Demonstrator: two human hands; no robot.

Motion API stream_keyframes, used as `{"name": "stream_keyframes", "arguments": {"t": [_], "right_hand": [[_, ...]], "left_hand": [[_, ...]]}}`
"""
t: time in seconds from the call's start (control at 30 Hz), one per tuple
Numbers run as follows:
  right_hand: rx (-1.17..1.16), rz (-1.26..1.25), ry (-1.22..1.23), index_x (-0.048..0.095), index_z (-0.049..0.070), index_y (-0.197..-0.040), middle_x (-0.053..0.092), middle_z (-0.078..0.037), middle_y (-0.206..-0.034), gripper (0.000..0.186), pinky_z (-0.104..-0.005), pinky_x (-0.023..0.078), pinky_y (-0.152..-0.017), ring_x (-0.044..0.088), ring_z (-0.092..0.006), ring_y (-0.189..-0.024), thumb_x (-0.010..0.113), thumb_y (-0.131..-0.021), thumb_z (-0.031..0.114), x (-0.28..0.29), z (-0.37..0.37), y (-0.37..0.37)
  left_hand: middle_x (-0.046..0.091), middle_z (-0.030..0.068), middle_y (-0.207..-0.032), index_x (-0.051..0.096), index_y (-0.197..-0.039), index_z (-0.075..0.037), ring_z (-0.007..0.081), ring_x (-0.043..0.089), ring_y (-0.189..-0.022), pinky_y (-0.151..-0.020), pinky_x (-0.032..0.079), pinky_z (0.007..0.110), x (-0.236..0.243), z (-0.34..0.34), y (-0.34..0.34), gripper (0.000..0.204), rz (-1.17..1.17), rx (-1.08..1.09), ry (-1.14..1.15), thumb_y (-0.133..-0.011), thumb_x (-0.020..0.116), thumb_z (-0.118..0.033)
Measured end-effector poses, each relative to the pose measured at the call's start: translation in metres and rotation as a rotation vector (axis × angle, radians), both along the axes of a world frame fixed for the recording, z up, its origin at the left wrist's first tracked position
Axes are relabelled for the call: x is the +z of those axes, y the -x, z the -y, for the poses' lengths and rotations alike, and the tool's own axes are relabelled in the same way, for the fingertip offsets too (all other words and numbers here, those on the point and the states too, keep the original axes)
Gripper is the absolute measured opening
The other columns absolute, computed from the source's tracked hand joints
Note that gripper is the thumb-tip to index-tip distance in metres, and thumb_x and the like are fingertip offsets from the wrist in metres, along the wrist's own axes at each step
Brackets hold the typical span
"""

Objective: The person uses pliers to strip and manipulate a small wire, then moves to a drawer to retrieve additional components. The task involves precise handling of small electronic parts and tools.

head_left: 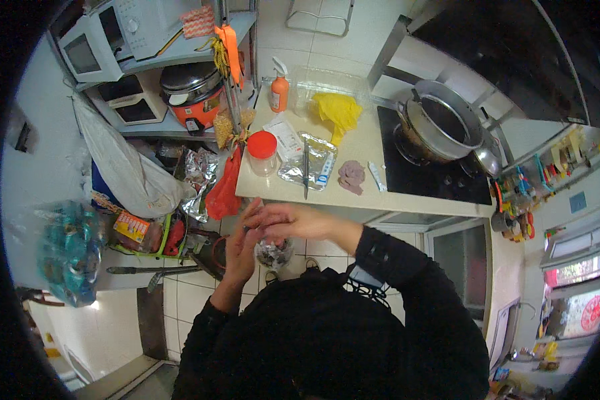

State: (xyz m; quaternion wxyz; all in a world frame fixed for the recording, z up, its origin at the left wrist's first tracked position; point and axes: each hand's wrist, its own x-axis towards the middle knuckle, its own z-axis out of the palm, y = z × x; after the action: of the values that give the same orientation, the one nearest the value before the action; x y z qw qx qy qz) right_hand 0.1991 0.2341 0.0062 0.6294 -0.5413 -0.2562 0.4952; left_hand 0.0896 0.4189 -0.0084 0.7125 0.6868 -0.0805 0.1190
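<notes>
My left hand [242, 245] and my right hand [292, 221] meet just in front of the counter's edge, the right one's fingers curled over the left one's. Whatever is between them is too hidden to make out. Below them a clear bag with dark contents [273, 253] is on the tiled floor. On the counter beyond lie a foil packet [320, 167] with a knife [306, 177] across it, a crumpled mauve cloth [351, 177] and a white strip [377, 176]. A red-lidded jar [263, 155] stands to their left.
An orange spray bottle [279, 92], yellow plastic bag [337, 110] and clear tray [303, 80] sit behind. A pot [440, 137] stands on the black hob [420, 187]. Shelving [150, 67] with appliances and bags is at left; a sink [503, 327] is at right.
</notes>
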Motion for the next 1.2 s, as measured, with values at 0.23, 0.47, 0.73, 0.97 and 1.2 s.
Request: {"name": "stream_keyframes", "arguments": {"t": [0.23, 0.47, 0.73, 0.97, 1.2], "right_hand": [[-0.555, 1.182, 1.010, 0.068, 0.002, -0.087, 0.070, -0.019, -0.083, 0.018, -0.0393, 0.055, -0.066, 0.070, -0.0300, -0.074, 0.064, -0.089, 0.019, -0.082, 0.254, -0.160], [-0.733, 1.303, 1.204, 0.066, 0.007, -0.099, 0.063, -0.016, -0.104, 0.017, -0.0455, 0.054, -0.082, 0.062, -0.0359, -0.096, 0.061, -0.085, 0.016, -0.190, 0.316, -0.198], [-0.640, 1.469, 1.211, 0.065, 0.012, -0.106, 0.061, -0.009, -0.110, 0.025, -0.0451, 0.046, -0.081, 0.057, -0.0310, -0.104, 0.066, -0.083, 0.023, -0.190, 0.296, -0.211], [-0.626, 1.322, 1.172, 0.064, 0.014, -0.113, 0.064, -0.009, -0.107, 0.037, -0.0440, 0.041, -0.086, 0.059, -0.0292, -0.104, 0.072, -0.078, 0.025, -0.178, 0.268, -0.192], [-0.736, 0.726, 0.183, 0.060, 0.005, -0.116, 0.061, -0.008, -0.105, 0.035, -0.0313, 0.050, -0.079, 0.061, -0.0190, -0.093, 0.069, -0.083, 0.000, -0.064, 0.244, -0.167]], "left_hand": [[0.068, 0.0097, -0.092, 0.060, -0.098, 0.000, 0.0134, 0.060, -0.080, -0.079, 0.049, 0.029, -0.026, 0.013, 0.016, 0.035, -0.358, 0.284, 0.170, -0.107, 0.038, -0.025], [0.065, 0.0096, -0.091, 0.058, -0.098, -0.001, 0.0169, 0.062, -0.081, -0.080, 0.051, 0.033, -0.043, 0.054, 0.037, 0.027, -0.498, 0.416, 0.291, -0.105, 0.050, -0.025], [0.066, 0.0109, -0.091, 0.057, -0.096, -0.001, 0.0176, 0.062, -0.080, -0.079, 0.051, 0.033, -0.046, 0.079, 0.025, 0.022, -0.518, 0.435, 0.177, -0.103, 0.053, -0.021], [0.065, 0.0097, -0.089, 0.057, -0.093, -0.001, 0.0162, 0.061, -0.080, -0.079, 0.050, 0.032, -0.037, 0.089, -0.008, 0.020, -0.493, 0.334, 0.174, -0.103, 0.053, -0.017], [0.066, 0.0065, -0.089, 0.060, -0.096, -0.001, 0.0139, 0.061, -0.083, -0.080, 0.048, 0.029, -0.014, 0.084, -0.048, 0.010, -0.438, 0.143, -0.003, -0.099, 0.057, -0.010]]}}
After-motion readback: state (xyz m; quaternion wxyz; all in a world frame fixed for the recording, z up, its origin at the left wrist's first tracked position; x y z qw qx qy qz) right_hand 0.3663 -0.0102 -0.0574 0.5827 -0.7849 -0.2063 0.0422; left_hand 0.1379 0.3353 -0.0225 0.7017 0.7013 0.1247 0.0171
